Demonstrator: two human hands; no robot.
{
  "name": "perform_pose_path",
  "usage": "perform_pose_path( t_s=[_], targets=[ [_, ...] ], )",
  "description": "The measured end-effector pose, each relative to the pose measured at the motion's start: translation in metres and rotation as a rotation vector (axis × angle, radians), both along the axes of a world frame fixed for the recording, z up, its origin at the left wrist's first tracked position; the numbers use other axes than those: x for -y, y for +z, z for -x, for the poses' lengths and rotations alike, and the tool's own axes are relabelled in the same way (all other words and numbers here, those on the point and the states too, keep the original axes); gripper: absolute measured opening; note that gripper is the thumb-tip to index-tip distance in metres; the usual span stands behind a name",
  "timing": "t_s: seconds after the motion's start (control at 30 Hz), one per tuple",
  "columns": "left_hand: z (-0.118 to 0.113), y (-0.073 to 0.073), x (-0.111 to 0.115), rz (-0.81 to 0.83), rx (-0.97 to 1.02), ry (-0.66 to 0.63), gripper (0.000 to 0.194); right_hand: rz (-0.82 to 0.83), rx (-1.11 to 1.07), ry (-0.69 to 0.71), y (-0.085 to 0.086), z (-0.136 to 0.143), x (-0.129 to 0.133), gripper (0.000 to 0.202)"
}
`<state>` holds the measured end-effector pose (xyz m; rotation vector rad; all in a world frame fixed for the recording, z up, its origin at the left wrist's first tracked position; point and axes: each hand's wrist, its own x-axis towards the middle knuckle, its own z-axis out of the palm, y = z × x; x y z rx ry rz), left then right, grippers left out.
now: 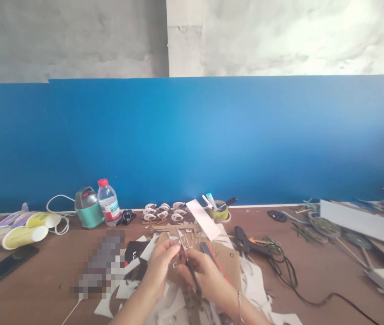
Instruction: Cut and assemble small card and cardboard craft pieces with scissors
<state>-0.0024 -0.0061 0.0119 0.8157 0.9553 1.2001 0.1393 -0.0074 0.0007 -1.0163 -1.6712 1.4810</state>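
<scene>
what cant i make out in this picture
All in the head view:
Any piece in the left hand: too small, and partly covered by fingers.
Part of the handles of the scissors: hidden by the right hand.
The pixelated item: masked by coarse blocks.
Small print on the bottle: too small.
One end of the dark slab: cut off by the left edge.

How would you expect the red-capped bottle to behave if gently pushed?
The red-capped bottle might tip, being taller than wide; its clear, plastic-looking sides may give under a squeeze, and its round body could roll if toppled.
</scene>
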Motion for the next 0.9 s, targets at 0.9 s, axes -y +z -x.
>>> perform_pose_path(
  t_s=[0.9],
  targets=[
    [0.008,0.010,-0.001,-0.001,-0.024,-0.078,0.016,0.030,0.090,0.062,0.008,-0.009,-0.003,0.021]
  ],
)
